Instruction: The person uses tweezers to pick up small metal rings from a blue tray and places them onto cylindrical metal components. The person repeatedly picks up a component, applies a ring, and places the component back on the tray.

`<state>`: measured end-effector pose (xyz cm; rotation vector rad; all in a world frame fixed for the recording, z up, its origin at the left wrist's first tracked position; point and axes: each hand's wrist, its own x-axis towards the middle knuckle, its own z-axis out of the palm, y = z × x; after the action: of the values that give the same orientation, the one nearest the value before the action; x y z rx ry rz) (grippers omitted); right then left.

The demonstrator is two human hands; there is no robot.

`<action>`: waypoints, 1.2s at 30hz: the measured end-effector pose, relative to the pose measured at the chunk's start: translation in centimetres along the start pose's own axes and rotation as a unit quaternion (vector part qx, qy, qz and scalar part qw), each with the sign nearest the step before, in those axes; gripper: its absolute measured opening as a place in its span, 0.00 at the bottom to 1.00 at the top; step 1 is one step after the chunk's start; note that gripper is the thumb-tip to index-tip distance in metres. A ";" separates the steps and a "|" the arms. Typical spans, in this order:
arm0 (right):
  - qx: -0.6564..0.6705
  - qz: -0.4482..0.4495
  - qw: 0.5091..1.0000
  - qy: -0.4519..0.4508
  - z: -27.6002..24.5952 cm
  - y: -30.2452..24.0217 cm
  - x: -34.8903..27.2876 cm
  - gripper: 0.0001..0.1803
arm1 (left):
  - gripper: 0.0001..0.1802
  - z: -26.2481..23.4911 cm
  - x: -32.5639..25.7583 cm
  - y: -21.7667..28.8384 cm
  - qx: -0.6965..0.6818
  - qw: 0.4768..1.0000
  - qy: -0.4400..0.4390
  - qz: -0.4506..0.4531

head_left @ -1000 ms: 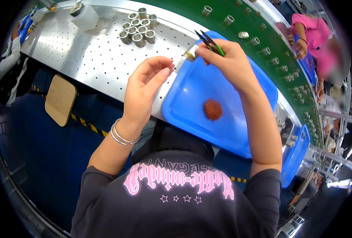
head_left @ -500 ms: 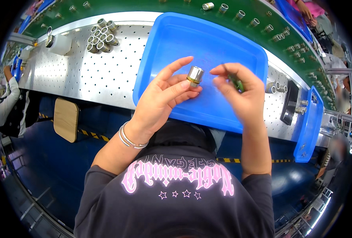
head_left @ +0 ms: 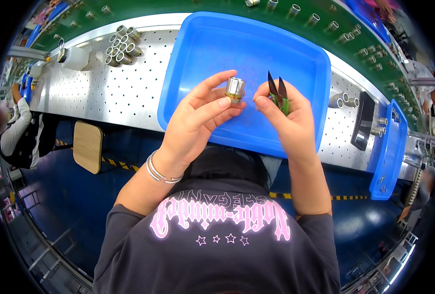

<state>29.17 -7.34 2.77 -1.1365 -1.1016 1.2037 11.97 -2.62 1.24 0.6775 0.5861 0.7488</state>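
Observation:
My left hand [head_left: 194, 113] pinches a shiny cylindrical metal fitting [head_left: 235, 87] between thumb and fingers, holding it upright with a yellowish ring round its lower part. To its right, my right hand [head_left: 296, 120] is closed round small snips [head_left: 282, 100] with green handles and dark pointed blades. The blades stand apart and point up and away from me, not touching the fitting. Thumb and forefinger of that hand come together at their tips; whether they pinch anything small I cannot tell. Both hands are above a blue plastic tray [head_left: 249, 36].
Behind the tray runs a green conveyor [head_left: 320, 36] carrying several metal fittings. On the perforated metal bench [head_left: 75, 93] stand a cluster of fittings [head_left: 123, 46] and a whitish bottle [head_left: 76, 58]. At right are more fittings [head_left: 344, 100], a black device [head_left: 362, 120] and another blue tray [head_left: 381, 171].
The snips have turned from a blurred, lowered pose to blades pointing upward. My right hand has shifted slightly left and the left hand still holds the fitting. The whole view has shifted a little.

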 end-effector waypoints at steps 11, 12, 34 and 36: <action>0.163 0.013 0.986 0.004 -0.8 1.4 -0.2 0.05 | 0.26 0.3 0.9 -0.5 -0.016 0.999 -0.015 -0.023; 0.159 0.019 0.987 0.006 -1.1 1.5 -0.2 0.05 | 0.26 0.4 0.9 -0.5 -0.024 0.999 -0.014 -0.022; 0.092 -0.016 0.995 0.023 -1.3 1.3 -0.9 0.05 | 0.26 -0.1 1.4 -0.9 -0.042 0.999 0.003 -0.024; 0.097 -0.014 0.995 0.032 -1.5 1.4 -1.0 0.05 | 0.26 0.0 1.3 -0.9 -0.050 0.998 0.013 -0.020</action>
<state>30.46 -8.37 1.23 -1.0001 -0.9289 1.2163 13.15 -2.10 0.26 0.5630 0.5802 0.7449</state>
